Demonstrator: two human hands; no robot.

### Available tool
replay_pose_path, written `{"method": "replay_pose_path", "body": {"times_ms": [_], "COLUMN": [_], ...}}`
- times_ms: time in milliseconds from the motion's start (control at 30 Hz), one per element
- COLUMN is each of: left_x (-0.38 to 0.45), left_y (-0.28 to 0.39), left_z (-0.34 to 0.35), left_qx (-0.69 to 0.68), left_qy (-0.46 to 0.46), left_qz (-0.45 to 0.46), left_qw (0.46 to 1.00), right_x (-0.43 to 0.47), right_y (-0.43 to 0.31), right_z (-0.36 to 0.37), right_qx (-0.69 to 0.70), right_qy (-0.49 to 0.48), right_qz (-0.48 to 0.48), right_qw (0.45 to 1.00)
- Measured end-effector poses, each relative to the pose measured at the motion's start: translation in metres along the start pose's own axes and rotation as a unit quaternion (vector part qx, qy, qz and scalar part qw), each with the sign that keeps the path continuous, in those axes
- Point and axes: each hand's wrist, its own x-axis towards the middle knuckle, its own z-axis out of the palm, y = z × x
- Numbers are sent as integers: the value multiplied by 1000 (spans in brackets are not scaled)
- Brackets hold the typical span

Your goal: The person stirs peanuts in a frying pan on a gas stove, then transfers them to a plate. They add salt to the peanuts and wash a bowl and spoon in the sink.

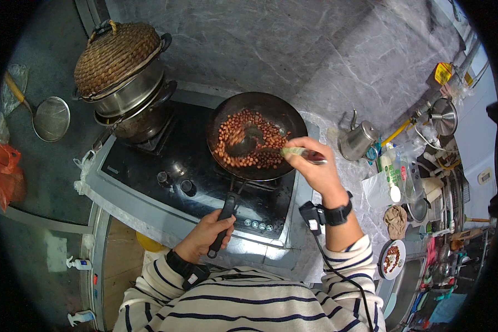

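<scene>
A dark wok [288, 111] sits on the right burner of a black glass gas hob [137, 166]. My left hand [207, 234] is wrapped around its black handle [229, 205], which points towards me. Reddish-brown peanuts [269, 132] form a ring inside the wok, some blurred at the left, with part of the bottom showing in the middle. Over the wok's right rim, my right hand [317, 166] grips the handle of a cooking utensil [299, 152]. The utensil's working end is low among the peanuts and hard to make out.
A steel steamer pot [128, 97] with a woven lid [116, 58] stands on the left burner. To the right are a metal kettle [359, 141], a plastic bag [398, 170], a crumpled cloth [395, 222] and a plate [399, 272] holding some peanuts. A wire skimmer [52, 119] lies at left.
</scene>
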Motion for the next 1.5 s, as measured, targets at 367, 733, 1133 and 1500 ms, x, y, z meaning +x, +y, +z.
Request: {"method": "replay_pose_path", "body": {"times_ms": [367,733,1133,1500], "left_x": [1,0,0,2], "left_y": [-1,-2,0,-3], "left_z": [-1,-5,-5,-4], "left_qx": [2,-2,5,3], "left_qy": [-10,-20,-19,-14], "left_qz": [9,21,14,4], "left_qw": [1000,1000,1000,1000], "right_x": [8,-6,-10,9], "right_y": [7,-13,-5,13], "right_z": [-2,-42,-21,10], "right_qx": [-108,-111,-11,-30], "right_qy": [47,37,-12,13], "right_qz": [-44,-20,-17,-9], "right_qw": [992,993,1000,999]}}
